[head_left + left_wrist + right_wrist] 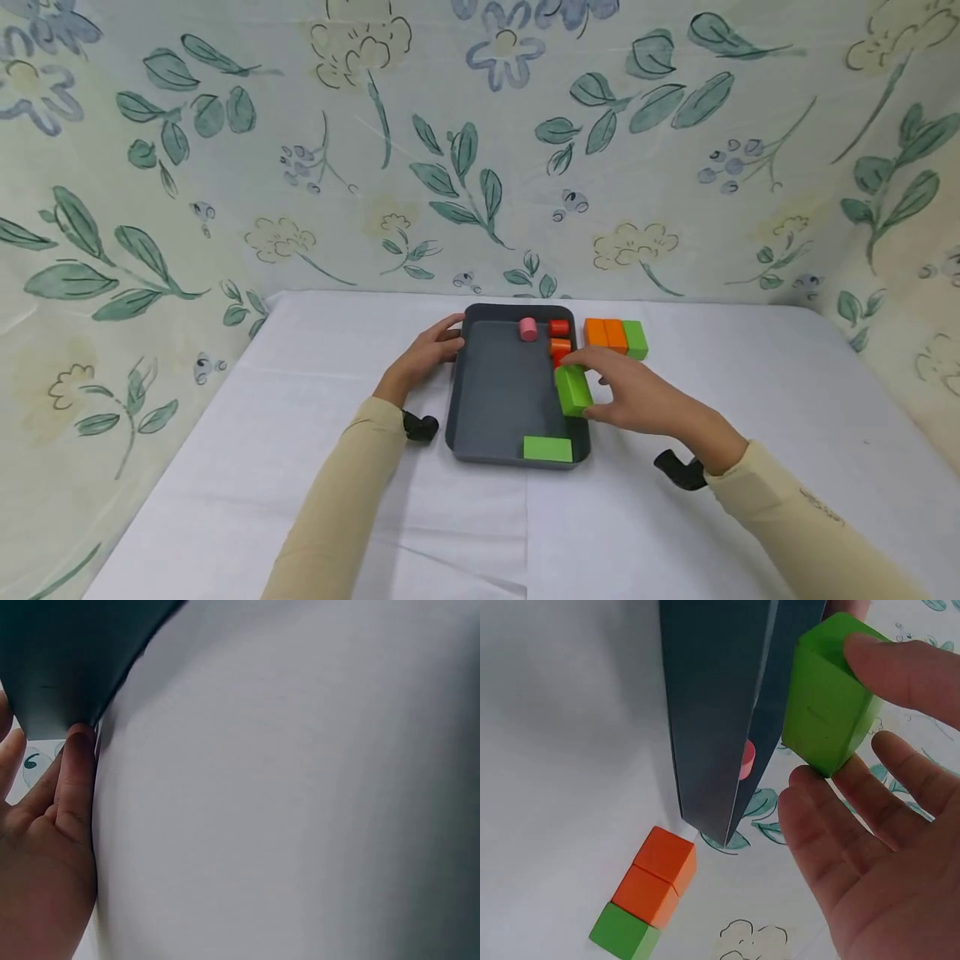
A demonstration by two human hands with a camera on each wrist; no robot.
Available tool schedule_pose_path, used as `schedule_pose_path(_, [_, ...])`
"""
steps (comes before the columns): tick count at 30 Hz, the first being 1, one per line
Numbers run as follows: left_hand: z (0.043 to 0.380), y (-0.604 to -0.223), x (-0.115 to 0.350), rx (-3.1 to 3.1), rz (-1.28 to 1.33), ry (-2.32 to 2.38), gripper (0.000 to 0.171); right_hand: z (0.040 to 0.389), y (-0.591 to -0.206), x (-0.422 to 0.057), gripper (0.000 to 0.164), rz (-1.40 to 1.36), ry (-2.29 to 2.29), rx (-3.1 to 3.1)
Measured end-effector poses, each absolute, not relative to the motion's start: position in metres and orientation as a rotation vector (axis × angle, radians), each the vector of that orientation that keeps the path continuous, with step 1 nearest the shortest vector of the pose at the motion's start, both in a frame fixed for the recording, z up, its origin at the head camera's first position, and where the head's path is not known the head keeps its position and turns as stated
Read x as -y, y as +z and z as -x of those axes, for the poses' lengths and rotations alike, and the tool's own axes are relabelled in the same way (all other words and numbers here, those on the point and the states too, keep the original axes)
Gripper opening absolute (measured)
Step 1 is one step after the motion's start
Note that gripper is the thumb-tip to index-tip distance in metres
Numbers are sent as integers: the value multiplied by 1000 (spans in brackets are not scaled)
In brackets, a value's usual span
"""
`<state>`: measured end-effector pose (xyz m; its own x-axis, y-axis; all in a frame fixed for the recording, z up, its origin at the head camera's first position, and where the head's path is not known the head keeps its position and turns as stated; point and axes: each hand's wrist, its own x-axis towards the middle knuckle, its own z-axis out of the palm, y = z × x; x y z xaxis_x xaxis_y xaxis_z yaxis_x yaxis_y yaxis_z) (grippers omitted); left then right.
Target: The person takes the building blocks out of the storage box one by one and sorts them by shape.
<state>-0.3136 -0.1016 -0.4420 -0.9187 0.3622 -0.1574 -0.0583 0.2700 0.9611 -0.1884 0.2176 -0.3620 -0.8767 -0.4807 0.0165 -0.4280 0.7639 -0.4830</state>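
In the head view my right hand (637, 393) pinches a green block (573, 392) between thumb and fingers, above the right side of a dark grey tray (491, 392). The right wrist view shows this green block (825, 705) tilted, the thumb on one end. My left hand (427, 354) touches the tray's left wall with fairly straight fingers. Inside the tray, another green block (547, 449) lies at the front right. A pink cylinder (528, 329), a red cylinder (558, 327) and an orange cylinder (560, 346) sit toward the back; a red piece below them is partly hidden.
Just right of the tray, two orange blocks (605, 334) and a green block (635, 340) stand side by side on the white-covered table (300, 400). A floral cloth (465, 242) hangs behind the table. Dark wrist mounts (681, 471) sit by both sleeves.
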Motion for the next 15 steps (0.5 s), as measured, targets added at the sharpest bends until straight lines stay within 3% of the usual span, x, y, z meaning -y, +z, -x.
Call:
schedule_pose_path(4, [313,-441,99,-2210,-276,1680,58,187,-353,-232,72,701,-758,-2882])
schedule_pose_path(15, [314,-441,100,-2211,-248,1679,59,199,-342,-280,69,538,-862,-2949])
